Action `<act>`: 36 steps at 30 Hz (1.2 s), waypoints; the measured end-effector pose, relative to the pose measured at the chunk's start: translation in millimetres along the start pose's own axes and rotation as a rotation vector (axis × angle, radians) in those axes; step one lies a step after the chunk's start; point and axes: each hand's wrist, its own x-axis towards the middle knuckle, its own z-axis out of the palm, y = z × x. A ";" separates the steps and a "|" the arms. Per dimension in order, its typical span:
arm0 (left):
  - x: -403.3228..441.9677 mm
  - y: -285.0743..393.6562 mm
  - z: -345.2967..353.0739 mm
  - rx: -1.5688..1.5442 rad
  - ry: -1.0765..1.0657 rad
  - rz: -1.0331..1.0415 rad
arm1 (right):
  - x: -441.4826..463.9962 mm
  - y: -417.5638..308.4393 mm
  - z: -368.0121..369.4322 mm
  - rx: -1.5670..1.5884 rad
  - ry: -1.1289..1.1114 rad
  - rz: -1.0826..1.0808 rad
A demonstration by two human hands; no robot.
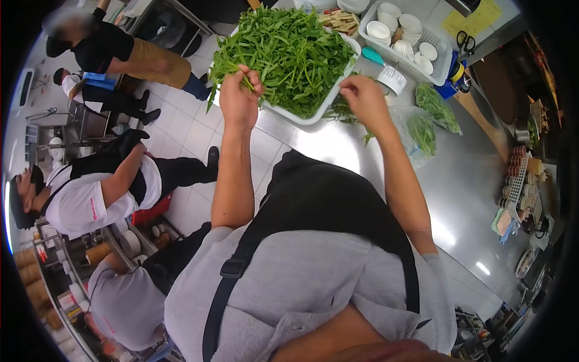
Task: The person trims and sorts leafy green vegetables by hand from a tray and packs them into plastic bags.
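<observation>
A white tub (301,119) is heaped with leafy greens (289,54) at the counter's edge. Over its near left corner, my left hand (240,96) is closed, pinching a few green stems. My right hand (366,101) hovers by the tub's right rim with thumb and fingertips pressed together; whether anything small is between them is hidden. Beneath that hand, some loose leaves (341,111) lie on the steel counter, partly covered by the hand and wrist.
Bagged greens (422,134) lie right of my right wrist, beside a white labelled container (392,79). A grey basket (443,51) of small white dishes, scissors (465,42) and a teal-handled tool (373,55) are farther back. Several people stand along the tiled aisle (187,123) at left.
</observation>
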 end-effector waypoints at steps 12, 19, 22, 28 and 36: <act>12.1 -20.5 -16.4 0.250 -0.263 -0.137 | 45.4 -23.7 88.6 -0.257 0.151 0.046; 40.1 -64.0 -5.7 0.465 -0.301 -0.319 | 53.1 -28.8 48.1 -0.035 0.135 0.233; 42.3 -65.3 -3.5 0.428 -0.198 -0.355 | 43.7 -22.0 11.7 0.331 0.134 0.205; 39.9 -56.2 -3.8 0.356 -0.259 -0.317 | 32.9 -20.1 28.0 0.029 0.016 0.106; 38.5 -50.8 -10.9 0.306 -0.245 -0.311 | 29.9 -19.6 19.5 -0.149 0.074 0.098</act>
